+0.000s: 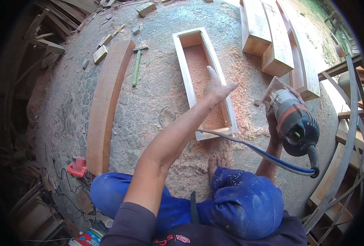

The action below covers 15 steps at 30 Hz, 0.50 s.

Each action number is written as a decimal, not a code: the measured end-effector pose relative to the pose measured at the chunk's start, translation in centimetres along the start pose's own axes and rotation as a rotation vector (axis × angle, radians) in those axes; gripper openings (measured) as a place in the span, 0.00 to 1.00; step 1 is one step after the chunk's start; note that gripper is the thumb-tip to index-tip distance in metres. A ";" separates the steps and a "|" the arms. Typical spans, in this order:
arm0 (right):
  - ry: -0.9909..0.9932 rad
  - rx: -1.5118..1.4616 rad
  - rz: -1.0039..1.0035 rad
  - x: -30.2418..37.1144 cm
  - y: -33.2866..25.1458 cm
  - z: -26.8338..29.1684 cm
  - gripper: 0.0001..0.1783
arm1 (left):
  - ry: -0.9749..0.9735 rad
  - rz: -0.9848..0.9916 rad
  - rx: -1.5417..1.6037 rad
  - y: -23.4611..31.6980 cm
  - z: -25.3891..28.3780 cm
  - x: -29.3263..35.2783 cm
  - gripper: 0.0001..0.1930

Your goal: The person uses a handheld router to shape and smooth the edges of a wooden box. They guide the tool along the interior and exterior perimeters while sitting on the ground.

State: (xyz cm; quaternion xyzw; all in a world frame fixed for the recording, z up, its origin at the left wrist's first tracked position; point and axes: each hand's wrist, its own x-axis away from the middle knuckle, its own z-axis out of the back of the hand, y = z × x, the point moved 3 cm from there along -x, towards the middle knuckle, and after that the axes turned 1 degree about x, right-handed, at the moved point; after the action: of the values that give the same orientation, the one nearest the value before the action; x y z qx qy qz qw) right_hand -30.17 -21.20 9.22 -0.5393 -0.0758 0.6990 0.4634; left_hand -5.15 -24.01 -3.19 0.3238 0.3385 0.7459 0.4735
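Observation:
A long, open wooden box (185,74) with a pale rounded rim lies on the ground in front of me, shavings inside it. Over its right long side is my left hand (217,89), thumb and fingers spread, seemingly resting on the rim. To the right of the box, my right hand (271,119) grips a handheld trim router (295,127) with a dark body, an orange-red band and a clear base. The router is tilted, its base held apart from the box. Its body hides part of my right hand. A blue-grey cord (264,154) loops from its rear end across to the left.
A long brown plank (106,98) lies at left, beside a green-handled hammer (137,67). Several pale wooden boxes (277,49) stand at far right. A red tool (77,167) sits at lower left. Wood shavings (245,92) and offcuts (100,53) litter the ground.

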 end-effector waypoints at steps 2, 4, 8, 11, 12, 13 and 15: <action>0.015 0.064 -0.023 0.2 1.3 1.4 0.48 | 0.002 0.101 -0.061 1.1 -2.7 0.1 0.65; 0.026 0.134 -0.025 -0.4 2.4 3.1 0.47 | -0.098 0.301 0.016 3.0 -4.0 0.0 0.63; 0.029 0.135 -0.048 0.5 2.5 2.4 0.45 | 0.035 0.290 0.194 2.9 -0.7 0.2 0.59; 0.005 0.128 -0.050 1.2 2.5 1.8 0.45 | 0.225 0.091 0.510 1.3 3.3 -1.0 0.55; -0.002 0.132 -0.047 1.5 2.4 1.4 0.45 | 0.280 0.023 0.700 0.9 5.2 -1.8 0.52; -0.003 0.146 -0.036 1.4 2.2 1.3 0.45 | 0.319 -0.065 0.900 1.0 7.2 -2.7 0.49; -0.020 0.156 -0.015 1.6 1.5 1.0 0.45 | 0.334 -0.154 1.146 0.5 11.4 -4.2 0.40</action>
State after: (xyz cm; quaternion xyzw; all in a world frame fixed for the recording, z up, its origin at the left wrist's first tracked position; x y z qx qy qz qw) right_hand -31.79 -20.48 7.62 -0.4941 -0.0299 0.7047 0.5082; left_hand 5.20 -25.83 2.91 0.3806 0.7788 0.4489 0.2169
